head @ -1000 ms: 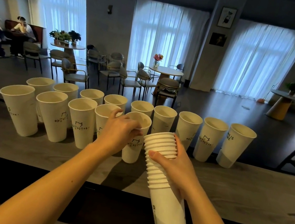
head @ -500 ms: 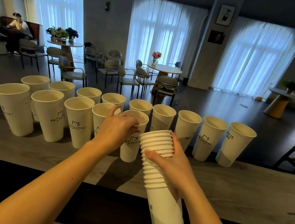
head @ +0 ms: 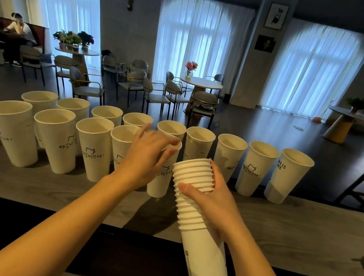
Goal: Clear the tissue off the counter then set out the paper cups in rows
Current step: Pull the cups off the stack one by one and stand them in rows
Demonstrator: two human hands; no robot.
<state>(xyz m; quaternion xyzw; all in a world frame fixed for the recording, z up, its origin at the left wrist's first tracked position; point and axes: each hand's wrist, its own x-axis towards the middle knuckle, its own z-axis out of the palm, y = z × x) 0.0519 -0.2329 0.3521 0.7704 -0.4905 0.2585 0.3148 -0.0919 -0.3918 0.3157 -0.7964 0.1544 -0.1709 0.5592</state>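
Pinching the rim of a cup (head: 161, 178) standing on the counter (head: 293, 226), the left hand (head: 146, 158) is closing its grip; just right, the right hand (head: 211, 198) is clasping the stack (head: 194, 188).

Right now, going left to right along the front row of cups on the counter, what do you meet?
Four standing paper cups → the left hand on a fifth cup → the stack of nested cups gripped by the right hand.

dim room | backlit by curtained windows (head: 201, 44) | wide-angle edge distortion | sharp focus
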